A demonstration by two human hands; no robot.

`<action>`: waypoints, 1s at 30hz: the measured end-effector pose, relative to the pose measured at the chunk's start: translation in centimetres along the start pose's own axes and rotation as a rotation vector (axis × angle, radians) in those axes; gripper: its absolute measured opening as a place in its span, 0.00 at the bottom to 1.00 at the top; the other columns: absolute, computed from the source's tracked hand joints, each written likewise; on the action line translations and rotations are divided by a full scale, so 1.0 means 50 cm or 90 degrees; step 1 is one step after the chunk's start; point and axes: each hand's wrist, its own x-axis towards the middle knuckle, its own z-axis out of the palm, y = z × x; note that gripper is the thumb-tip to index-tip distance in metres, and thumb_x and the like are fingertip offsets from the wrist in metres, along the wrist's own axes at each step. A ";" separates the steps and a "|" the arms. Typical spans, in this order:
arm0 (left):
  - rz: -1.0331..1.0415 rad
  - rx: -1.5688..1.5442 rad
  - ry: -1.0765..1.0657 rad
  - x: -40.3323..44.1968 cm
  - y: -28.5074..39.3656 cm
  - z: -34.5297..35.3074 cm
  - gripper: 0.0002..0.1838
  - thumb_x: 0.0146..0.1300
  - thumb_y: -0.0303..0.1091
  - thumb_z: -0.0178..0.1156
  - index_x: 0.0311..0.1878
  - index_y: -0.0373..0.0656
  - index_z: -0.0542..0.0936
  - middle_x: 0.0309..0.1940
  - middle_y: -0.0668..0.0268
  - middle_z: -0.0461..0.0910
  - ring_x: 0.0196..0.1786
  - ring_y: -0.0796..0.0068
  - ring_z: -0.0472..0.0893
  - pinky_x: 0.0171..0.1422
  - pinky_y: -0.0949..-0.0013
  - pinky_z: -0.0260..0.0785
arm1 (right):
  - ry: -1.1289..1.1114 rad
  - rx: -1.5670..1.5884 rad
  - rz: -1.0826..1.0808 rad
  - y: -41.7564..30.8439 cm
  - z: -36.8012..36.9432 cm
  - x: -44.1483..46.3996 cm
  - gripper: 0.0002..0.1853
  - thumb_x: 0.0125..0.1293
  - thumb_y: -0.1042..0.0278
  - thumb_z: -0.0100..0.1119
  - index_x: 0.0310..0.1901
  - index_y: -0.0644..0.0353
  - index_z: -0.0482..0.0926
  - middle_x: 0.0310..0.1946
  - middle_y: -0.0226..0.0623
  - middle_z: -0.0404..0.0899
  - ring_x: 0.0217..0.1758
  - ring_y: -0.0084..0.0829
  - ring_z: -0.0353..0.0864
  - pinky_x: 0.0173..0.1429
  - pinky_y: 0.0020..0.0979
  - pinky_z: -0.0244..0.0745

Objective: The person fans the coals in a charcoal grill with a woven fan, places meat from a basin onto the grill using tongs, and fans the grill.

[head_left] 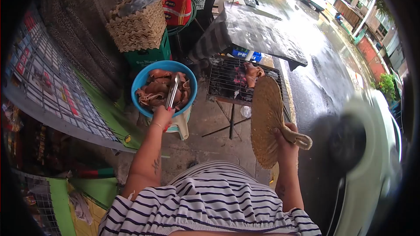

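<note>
My left hand [162, 116] is closed around the red handle of metal tongs [173, 91]. The tongs reach into a blue basin [136, 88] of brownish-pink meat pieces [158, 88], their tips at the meat; whether they grip a piece I cannot tell. The basin rests on a pale stool [183, 126]. My right hand [286, 142] holds a woven fan [266, 120] upright by its looped handle, beside the grill [223, 81]. One piece of meat [253, 74] lies on the grate, over partly glowing coals.
A table with a checkered cloth [258, 28] stands behind the grill. Woven trays [136, 25] sit on a green crate [151, 54], near a red bag [178, 6]. A wire-mesh panel [57, 78] stands at left. At right, a light-coloured car [372, 161] is on the wet road.
</note>
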 end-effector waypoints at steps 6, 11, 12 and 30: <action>-0.160 -0.399 -0.147 0.083 -0.040 -0.020 0.12 0.67 0.40 0.61 0.37 0.41 0.74 0.20 0.65 0.72 0.17 0.75 0.71 0.17 0.74 0.66 | -0.018 -0.015 -0.012 0.000 -0.012 0.012 0.14 0.59 0.66 0.70 0.40 0.62 0.75 0.35 0.29 0.75 0.40 0.21 0.71 0.45 0.25 0.68; -0.174 -0.603 -0.221 0.067 -0.116 0.003 0.10 0.67 0.40 0.60 0.42 0.45 0.73 0.24 0.66 0.72 0.21 0.77 0.72 0.20 0.76 0.66 | -0.009 0.024 -0.036 0.013 -0.044 0.027 0.14 0.59 0.67 0.70 0.42 0.62 0.75 0.34 0.27 0.75 0.40 0.19 0.71 0.46 0.22 0.67; -0.171 -0.645 -0.230 0.056 -0.122 0.010 0.10 0.68 0.40 0.60 0.42 0.45 0.73 0.25 0.66 0.73 0.21 0.77 0.72 0.20 0.76 0.66 | -0.010 0.051 -0.034 0.011 -0.048 0.030 0.14 0.60 0.68 0.70 0.42 0.62 0.75 0.34 0.26 0.75 0.40 0.19 0.71 0.46 0.21 0.67; 0.394 0.171 0.047 -0.049 0.227 0.153 0.08 0.62 0.31 0.61 0.41 0.42 0.74 0.25 0.63 0.77 0.22 0.72 0.79 0.20 0.68 0.70 | 0.116 -0.043 -0.093 0.091 -0.134 0.158 0.11 0.62 0.67 0.68 0.40 0.61 0.76 0.31 0.31 0.77 0.34 0.23 0.73 0.39 0.27 0.70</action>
